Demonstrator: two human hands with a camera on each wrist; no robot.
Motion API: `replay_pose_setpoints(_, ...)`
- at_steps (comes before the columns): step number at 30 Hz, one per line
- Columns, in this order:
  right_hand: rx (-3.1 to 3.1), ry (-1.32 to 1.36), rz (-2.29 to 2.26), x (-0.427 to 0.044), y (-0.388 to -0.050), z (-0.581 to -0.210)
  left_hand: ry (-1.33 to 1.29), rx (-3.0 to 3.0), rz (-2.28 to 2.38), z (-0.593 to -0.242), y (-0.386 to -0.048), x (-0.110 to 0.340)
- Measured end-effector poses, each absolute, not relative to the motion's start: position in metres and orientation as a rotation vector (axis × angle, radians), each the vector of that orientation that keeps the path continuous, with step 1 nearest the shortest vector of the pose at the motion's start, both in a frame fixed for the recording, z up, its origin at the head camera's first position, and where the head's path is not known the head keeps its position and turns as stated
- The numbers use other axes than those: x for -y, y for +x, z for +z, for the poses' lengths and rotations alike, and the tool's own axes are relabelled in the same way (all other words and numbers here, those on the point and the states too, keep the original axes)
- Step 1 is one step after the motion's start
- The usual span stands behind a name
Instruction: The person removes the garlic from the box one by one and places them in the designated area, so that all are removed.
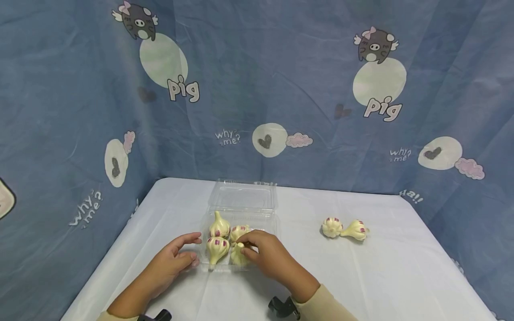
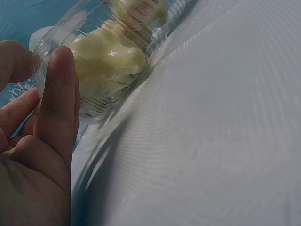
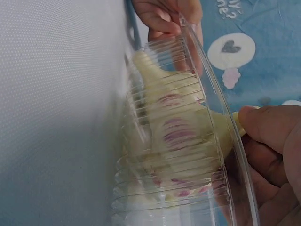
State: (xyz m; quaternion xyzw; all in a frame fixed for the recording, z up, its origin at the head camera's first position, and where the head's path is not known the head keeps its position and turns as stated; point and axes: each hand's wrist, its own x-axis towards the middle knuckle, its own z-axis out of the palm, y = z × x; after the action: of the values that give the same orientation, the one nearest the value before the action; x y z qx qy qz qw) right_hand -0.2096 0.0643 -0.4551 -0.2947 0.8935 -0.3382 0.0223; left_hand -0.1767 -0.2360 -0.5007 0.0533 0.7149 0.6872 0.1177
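Note:
A clear plastic clamshell box [image 1: 257,218] lies with its lid [image 1: 242,196] folded back and several garlic bulbs in it. My right hand [image 1: 268,254] pinches the stem of the front-right garlic bulb [image 1: 238,256], which sits in the box. In the right wrist view, thumb and fingers meet on that stem above the rim. My left hand [image 1: 170,263] touches the box's left side, thumb and forefinger apart. Beside it are the front-left garlic bulb [image 1: 217,248] and back-left garlic bulb [image 1: 219,226]. The back-right garlic bulb [image 1: 238,232] is partly hidden by my right hand.
Two more garlic bulbs, one showing its round base [image 1: 332,227] and one lying on its side [image 1: 355,230], are on the white-covered table [image 1: 385,276] to the right. A blue printed curtain [image 1: 225,98] hangs behind the table and along its sides.

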Motion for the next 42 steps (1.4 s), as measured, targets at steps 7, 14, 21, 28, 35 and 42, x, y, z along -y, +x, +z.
replay_pose_setpoints(7, -2.719, -0.871, -1.167, -0.068, -0.210, -0.455, 0.162, -2.099, 2.001, -0.502, -0.176, 0.237)
replay_pose_setpoints(14, -2.688, -0.829, -1.284, -0.072, -0.211, -0.455, 0.178, -2.100, 2.001, -0.503, -0.177, 0.238)
replay_pose_setpoints(21, -2.631, -0.794, -1.412, -0.077, -0.211, -0.452, 0.163, -2.090, 2.008, -0.502, -0.176, 0.237)
replay_pose_setpoints(28, -2.629, -0.738, -1.553, -0.085, -0.215, -0.449, 0.158, -2.085, 2.009, -0.502, -0.177, 0.237)
replay_pose_setpoints(35, -2.645, -0.631, -1.761, -0.090, -0.217, -0.444, 0.169, -2.082, 2.012, -0.502, -0.176, 0.236)
replay_pose_setpoints(42, -2.658, -0.515, -1.863, -0.095, -0.221, -0.441, 0.170, -2.084, 2.012, -0.501, -0.177, 0.236)
